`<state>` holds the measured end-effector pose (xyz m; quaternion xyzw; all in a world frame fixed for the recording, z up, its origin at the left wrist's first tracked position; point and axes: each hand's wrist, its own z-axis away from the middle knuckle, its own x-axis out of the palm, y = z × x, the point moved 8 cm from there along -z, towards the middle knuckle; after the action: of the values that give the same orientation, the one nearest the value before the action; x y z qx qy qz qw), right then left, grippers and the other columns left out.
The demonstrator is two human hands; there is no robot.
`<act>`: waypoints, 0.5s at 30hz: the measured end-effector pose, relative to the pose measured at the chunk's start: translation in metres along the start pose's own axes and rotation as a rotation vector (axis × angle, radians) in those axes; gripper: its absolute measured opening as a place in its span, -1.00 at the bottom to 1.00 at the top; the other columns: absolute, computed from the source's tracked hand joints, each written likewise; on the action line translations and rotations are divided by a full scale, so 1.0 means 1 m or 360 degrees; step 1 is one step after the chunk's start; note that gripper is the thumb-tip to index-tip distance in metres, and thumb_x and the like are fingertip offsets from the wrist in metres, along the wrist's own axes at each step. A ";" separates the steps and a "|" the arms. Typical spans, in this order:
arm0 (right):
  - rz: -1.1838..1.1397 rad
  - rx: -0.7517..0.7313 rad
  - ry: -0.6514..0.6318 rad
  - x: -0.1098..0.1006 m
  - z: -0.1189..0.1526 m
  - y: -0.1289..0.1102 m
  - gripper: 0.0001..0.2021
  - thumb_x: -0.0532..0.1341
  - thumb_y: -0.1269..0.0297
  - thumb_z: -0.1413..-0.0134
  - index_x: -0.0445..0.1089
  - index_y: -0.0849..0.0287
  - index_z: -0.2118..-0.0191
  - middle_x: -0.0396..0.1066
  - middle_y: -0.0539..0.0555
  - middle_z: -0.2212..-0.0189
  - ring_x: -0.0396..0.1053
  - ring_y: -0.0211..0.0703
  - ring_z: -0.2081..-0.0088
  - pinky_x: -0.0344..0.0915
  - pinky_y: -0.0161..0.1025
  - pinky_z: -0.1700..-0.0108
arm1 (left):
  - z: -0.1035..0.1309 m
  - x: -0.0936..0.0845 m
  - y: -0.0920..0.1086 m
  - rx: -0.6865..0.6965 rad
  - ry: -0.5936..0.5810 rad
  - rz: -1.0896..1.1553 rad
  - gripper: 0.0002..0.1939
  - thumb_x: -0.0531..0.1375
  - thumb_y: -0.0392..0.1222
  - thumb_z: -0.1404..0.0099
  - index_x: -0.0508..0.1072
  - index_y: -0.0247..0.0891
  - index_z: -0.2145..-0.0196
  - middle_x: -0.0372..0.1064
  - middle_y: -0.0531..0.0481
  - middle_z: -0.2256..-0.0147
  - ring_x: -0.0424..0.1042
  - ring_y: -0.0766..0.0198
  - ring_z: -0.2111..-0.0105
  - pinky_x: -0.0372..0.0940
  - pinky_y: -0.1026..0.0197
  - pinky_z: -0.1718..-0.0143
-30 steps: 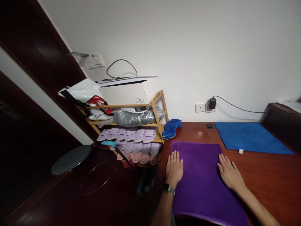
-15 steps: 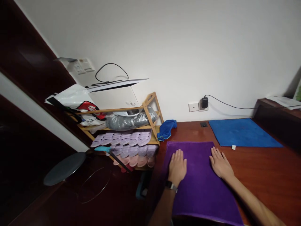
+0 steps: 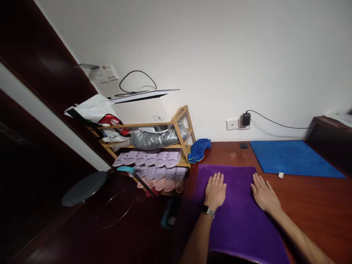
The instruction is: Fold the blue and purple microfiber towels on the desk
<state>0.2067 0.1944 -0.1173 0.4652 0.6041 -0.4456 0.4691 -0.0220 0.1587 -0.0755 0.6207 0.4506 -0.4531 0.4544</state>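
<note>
A wooden rack [image 3: 177,131] of slippers stands at the desk's left end, with a crumpled blue cloth [image 3: 199,149] beside it, on the desk [image 3: 310,198]. Next comes the left hand [image 3: 215,191], palm down on the purple cloth [image 3: 239,212], fingers straight and close together, thumb slightly apart, pinching nothing. A sideways push from it could ruck the fabric; the watch [image 3: 208,210] on that wrist might catch the cloth if pressed low. The purple cloth lies flat before the person, reaching the desk's near edge; whether it overhangs is hard to tell, but a pull that way could slide it off. The right hand [image 3: 265,194] lies flat at its right border, fingers slightly spread; uneven pressure there might skew that side towards the flat blue cloth [image 3: 294,157], farther right.
</note>
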 end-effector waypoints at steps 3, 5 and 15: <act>-0.0006 -0.0009 -0.0022 0.001 0.001 0.001 -0.29 -0.30 0.11 -0.41 0.06 0.44 -0.47 0.01 0.22 -0.47 -0.02 0.05 -0.48 -0.01 0.08 -0.46 | 0.013 -0.011 -0.049 -0.0135 0.0052 -0.0122 -0.41 -0.17 -0.04 -0.60 0.15 -0.31 -0.44 0.06 -0.16 -0.45 0.03 0.09 -0.45 0.02 -0.07 -0.45; 0.0006 -0.0006 -0.0048 0.003 0.002 0.001 -0.29 -0.29 0.11 -0.41 0.05 0.44 -0.48 0.00 0.21 -0.47 -0.02 0.05 -0.48 -0.02 0.09 -0.46 | 0.017 -0.013 -0.060 -0.0151 0.0095 -0.0165 -0.41 -0.15 -0.05 -0.60 0.16 -0.34 -0.44 0.07 -0.19 -0.44 0.04 0.08 -0.45 0.03 -0.06 -0.44; 0.0081 0.0045 -0.0129 0.000 -0.033 -0.001 -0.31 -0.30 0.12 -0.43 0.01 0.37 -0.50 -0.03 0.15 -0.49 -0.05 0.07 -0.49 -0.04 0.05 -0.47 | 0.019 -0.011 -0.055 -0.0162 0.0151 -0.0168 -0.42 -0.14 -0.05 -0.60 0.17 -0.36 -0.43 0.07 -0.23 -0.43 0.04 0.06 -0.44 0.04 -0.09 -0.44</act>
<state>0.2008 0.2264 -0.1116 0.4685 0.5662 -0.4605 0.4978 -0.0805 0.1491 -0.0770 0.5929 0.5261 -0.4230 0.4391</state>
